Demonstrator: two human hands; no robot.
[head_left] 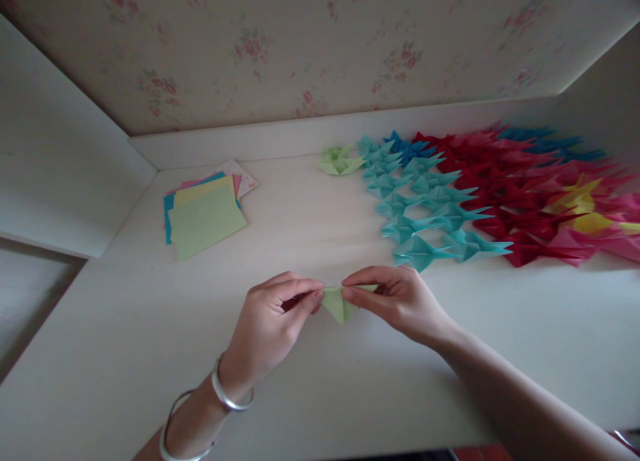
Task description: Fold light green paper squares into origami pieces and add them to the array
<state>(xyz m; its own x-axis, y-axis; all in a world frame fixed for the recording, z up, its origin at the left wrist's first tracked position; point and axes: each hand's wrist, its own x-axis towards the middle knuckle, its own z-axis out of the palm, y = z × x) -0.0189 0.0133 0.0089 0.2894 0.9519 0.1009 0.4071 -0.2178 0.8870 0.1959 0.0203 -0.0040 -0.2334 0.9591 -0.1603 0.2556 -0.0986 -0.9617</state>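
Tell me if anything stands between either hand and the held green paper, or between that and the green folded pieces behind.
Nothing visible: left hand and right hand pinch the paper, and bare tabletop separates it from those pieces.

A head-worn camera, the only view, looks forward and down from above the near side of the bench (300, 394), with the fingers (320, 294) at mid-distance and the flowered wall (250, 68) beyond them.

Both hands (333, 303) near each other, fingertips pinched, forearms angled inward.
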